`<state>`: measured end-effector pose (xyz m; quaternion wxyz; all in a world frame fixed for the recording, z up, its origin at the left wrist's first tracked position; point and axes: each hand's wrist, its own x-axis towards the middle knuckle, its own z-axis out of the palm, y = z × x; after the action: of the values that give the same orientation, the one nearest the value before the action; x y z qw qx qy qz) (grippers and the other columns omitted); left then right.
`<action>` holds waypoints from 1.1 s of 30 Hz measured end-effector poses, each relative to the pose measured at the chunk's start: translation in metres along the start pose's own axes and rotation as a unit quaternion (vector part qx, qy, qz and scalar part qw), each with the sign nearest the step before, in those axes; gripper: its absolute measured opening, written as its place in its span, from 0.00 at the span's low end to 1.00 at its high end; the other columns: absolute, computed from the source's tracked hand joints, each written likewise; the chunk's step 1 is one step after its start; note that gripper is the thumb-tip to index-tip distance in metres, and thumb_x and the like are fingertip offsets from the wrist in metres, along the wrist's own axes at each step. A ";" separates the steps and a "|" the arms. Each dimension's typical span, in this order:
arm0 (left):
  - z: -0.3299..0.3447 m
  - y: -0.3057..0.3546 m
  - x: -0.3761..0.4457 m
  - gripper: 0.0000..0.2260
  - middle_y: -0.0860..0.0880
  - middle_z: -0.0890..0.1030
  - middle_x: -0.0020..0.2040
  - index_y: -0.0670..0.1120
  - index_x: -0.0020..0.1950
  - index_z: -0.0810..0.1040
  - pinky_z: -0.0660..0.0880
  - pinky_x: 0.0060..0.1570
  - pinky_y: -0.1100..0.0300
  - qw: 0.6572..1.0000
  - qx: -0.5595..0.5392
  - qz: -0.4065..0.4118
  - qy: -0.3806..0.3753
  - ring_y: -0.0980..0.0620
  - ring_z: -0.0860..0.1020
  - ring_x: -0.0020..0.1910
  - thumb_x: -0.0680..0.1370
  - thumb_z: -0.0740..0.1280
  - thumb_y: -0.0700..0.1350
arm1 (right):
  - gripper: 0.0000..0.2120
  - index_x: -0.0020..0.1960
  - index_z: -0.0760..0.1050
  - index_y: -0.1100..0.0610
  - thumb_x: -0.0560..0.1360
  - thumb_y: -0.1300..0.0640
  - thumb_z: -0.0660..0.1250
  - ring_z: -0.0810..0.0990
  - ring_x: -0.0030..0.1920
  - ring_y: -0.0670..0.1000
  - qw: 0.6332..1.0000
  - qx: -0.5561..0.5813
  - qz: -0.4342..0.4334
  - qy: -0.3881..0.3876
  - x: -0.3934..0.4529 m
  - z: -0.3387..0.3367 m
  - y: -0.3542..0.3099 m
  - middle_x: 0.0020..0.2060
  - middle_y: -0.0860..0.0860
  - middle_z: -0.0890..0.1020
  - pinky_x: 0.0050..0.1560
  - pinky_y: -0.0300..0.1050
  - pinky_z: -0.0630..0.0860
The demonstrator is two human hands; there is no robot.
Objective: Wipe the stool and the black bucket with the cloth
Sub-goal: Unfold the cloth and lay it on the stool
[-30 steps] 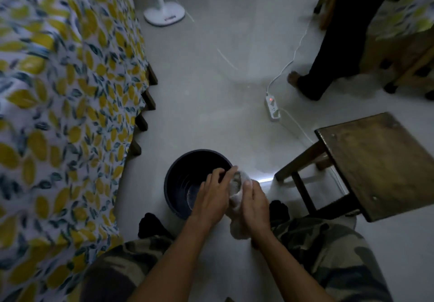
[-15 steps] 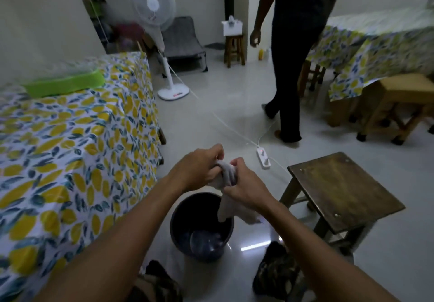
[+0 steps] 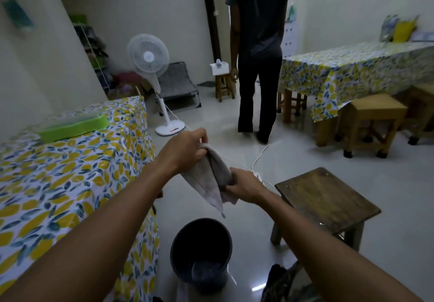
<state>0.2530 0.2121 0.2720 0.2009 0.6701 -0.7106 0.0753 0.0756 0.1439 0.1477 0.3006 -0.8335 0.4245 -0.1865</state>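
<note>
A grey cloth hangs stretched between both hands above the floor. My left hand pinches its upper corner, and my right hand grips its lower side. The black bucket stands on the floor directly below the cloth, with a little water showing at its bottom. The dark wooden stool stands to the right of the bucket, close to my right forearm.
A table with a lemon-print cover fills the left, with a green tray on it. A person stands ahead. A white fan, a power strip cord, light stools and another covered table lie beyond.
The view has lifted from the floor to the room. Both hands rose from the bucket's rim with the cloth and pulled apart, spreading it. The person walked further away.
</note>
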 end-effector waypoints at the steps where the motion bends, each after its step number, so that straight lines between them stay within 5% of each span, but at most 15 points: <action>1: -0.004 -0.002 -0.001 0.05 0.48 0.77 0.42 0.49 0.50 0.77 0.72 0.37 0.54 1.000 0.001 0.000 -0.002 0.46 0.77 0.41 0.75 0.68 0.43 | 0.10 0.51 0.79 0.54 0.76 0.49 0.71 0.81 0.45 0.55 1.000 -0.007 -0.007 -0.017 -0.002 -0.001 0.004 0.45 0.52 0.84 0.36 0.44 0.72; 5: -0.016 -0.018 -0.005 0.07 0.51 0.77 0.43 0.51 0.51 0.82 0.76 0.43 0.54 0.996 0.068 -0.003 -0.051 0.49 0.77 0.43 0.75 0.71 0.43 | 0.09 0.43 0.80 0.51 0.76 0.46 0.72 0.83 0.47 0.56 1.000 -0.018 0.016 0.018 -0.007 -0.025 0.025 0.43 0.49 0.84 0.48 0.55 0.82; 13: 0.005 -0.031 0.006 0.07 0.51 0.81 0.53 0.53 0.55 0.83 0.74 0.43 0.53 0.990 0.114 0.017 -0.076 0.50 0.79 0.51 0.79 0.68 0.47 | 0.15 0.43 0.82 0.56 0.80 0.46 0.71 0.78 0.38 0.48 0.999 0.019 -0.030 0.016 -0.039 -0.142 0.043 0.36 0.50 0.81 0.39 0.44 0.72; 16: 0.029 -0.017 0.024 0.08 0.52 0.81 0.53 0.56 0.56 0.83 0.70 0.41 0.55 0.990 0.127 0.033 -0.045 0.48 0.79 0.51 0.80 0.66 0.51 | 0.17 0.45 0.83 0.59 0.81 0.46 0.69 0.80 0.39 0.57 0.999 -0.006 -0.023 0.026 -0.047 -0.164 0.059 0.38 0.55 0.82 0.39 0.46 0.71; 25: 0.140 0.024 0.087 0.09 0.51 0.81 0.49 0.57 0.55 0.84 0.76 0.44 0.51 0.991 0.096 0.071 -0.064 0.46 0.79 0.46 0.81 0.65 0.50 | 0.12 0.43 0.85 0.52 0.75 0.44 0.76 0.84 0.44 0.51 0.992 0.003 0.101 0.072 -0.081 -0.160 0.160 0.41 0.49 0.85 0.47 0.56 0.82; 33: 0.238 0.049 0.139 0.09 0.56 0.84 0.54 0.61 0.55 0.82 0.62 0.52 0.51 0.966 0.146 0.129 -0.168 0.51 0.80 0.55 0.82 0.61 0.54 | 0.15 0.42 0.86 0.51 0.72 0.39 0.77 0.87 0.43 0.52 0.974 0.070 0.215 0.004 -0.080 -0.143 0.253 0.40 0.50 0.87 0.45 0.52 0.84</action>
<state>0.1579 -0.0016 0.1176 -0.0327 0.5976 -0.7960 0.0904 -0.2015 0.0441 0.0841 0.3898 -0.6990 0.5804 -0.1502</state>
